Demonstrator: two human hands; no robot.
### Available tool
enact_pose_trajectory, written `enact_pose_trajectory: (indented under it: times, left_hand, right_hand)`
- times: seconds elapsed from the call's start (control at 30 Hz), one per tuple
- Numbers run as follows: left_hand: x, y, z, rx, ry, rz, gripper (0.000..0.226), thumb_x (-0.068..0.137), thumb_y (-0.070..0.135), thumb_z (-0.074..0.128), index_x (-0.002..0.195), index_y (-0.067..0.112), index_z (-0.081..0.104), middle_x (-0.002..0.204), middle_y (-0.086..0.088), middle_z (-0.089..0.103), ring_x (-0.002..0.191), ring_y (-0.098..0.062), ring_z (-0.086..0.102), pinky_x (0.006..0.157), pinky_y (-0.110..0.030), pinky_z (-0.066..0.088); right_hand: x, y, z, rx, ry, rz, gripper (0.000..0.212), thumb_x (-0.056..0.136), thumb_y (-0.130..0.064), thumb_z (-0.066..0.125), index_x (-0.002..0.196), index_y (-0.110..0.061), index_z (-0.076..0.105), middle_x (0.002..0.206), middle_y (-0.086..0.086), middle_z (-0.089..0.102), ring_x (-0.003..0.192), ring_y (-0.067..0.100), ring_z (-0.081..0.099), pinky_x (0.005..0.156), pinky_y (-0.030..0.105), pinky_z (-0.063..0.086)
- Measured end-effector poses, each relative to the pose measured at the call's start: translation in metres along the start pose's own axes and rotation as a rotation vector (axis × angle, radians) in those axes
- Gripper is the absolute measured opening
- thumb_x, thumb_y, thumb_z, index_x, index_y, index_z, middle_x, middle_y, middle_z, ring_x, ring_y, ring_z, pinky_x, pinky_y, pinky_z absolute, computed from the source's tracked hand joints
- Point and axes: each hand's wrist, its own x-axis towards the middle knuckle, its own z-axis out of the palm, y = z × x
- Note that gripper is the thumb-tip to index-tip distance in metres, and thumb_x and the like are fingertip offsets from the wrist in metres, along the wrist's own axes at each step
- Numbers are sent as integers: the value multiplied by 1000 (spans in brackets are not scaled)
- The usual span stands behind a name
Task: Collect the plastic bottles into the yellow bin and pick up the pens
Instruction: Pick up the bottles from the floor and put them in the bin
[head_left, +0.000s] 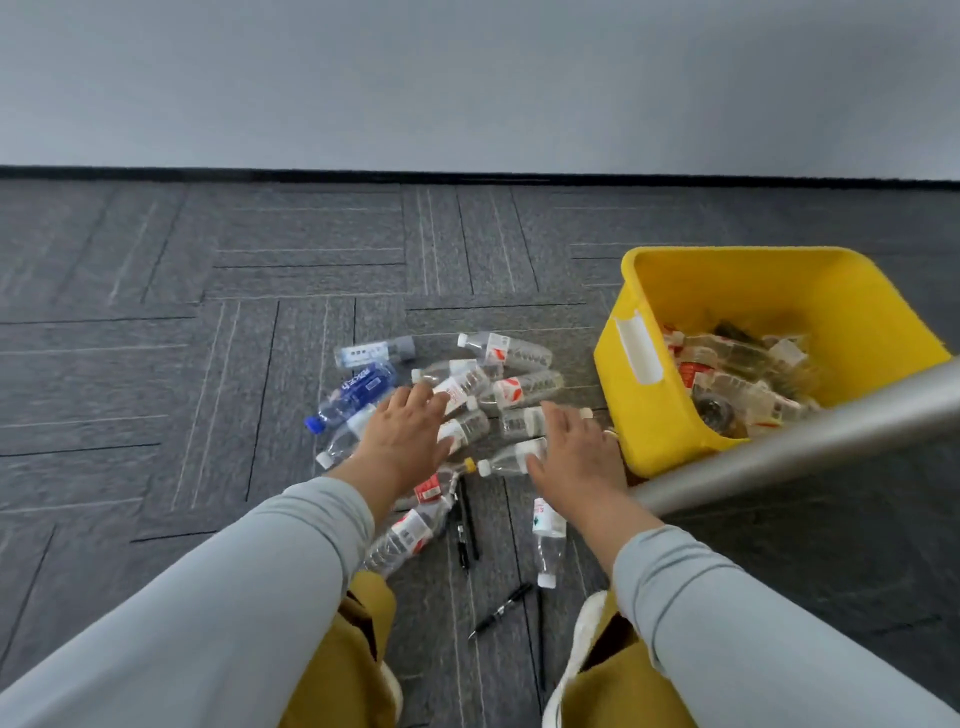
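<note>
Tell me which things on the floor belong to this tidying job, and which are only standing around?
Part of the job: the loose plastic bottles, the blue-labelled bottle, the yellow bin already holding some bottles, the black pens, the left hand and right hand.

Not part of it: the grey metal pole, the carpet.

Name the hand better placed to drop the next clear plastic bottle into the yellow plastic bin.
Right hand: it rests on a clear plastic bottle beside the yellow plastic bin; the left hand lies farther away.
</note>
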Motion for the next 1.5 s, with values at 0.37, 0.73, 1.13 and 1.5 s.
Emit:
enact_pose_trajectory:
  times: [0.37, 0.73, 1.13, 1.5]
  left_hand:
    - [48, -23, 142, -17, -299, -126, 61, 95, 40, 43, 146, 16, 20, 151, -11, 23, 137, -29, 28, 110, -42, 31]
    - [28, -45, 252, 70, -559, -198, 76, 85, 46, 59, 144, 16, 20, 143, -14, 29, 131, -34, 32, 108, -44, 32]
    - [40, -40, 308, -26, -607, -274, 91, 92, 24, 57, 148, 32, -14, 146, -20, 29, 129, -39, 38, 104, -47, 36]
    - [64, -36, 254, -129, -302, -86, 75, 93, 53, 35, 150, 28, -6, 138, -13, 36, 118, -28, 47, 87, -37, 52]
  right_hand:
    - [63, 14, 133, 4, -260, -53, 66, 96, -42, 41, 149, -17, 11, 149, 7, 29, 133, 27, 32, 105, 42, 33]
    - [112, -5, 221, 34, -342, -92, 62, 94, -40, 45, 144, -15, 18, 139, 11, 40, 123, 31, 40, 96, 43, 37]
    - [124, -9, 249, 56, -331, -122, 60, 95, -39, 46, 143, -15, 20, 137, 12, 41, 123, 32, 41, 96, 43, 37]
    - [108, 41, 237, 44, -254, -31, 61, 94, -38, 46, 145, -15, 20, 143, 10, 36, 125, 31, 38, 100, 42, 38]
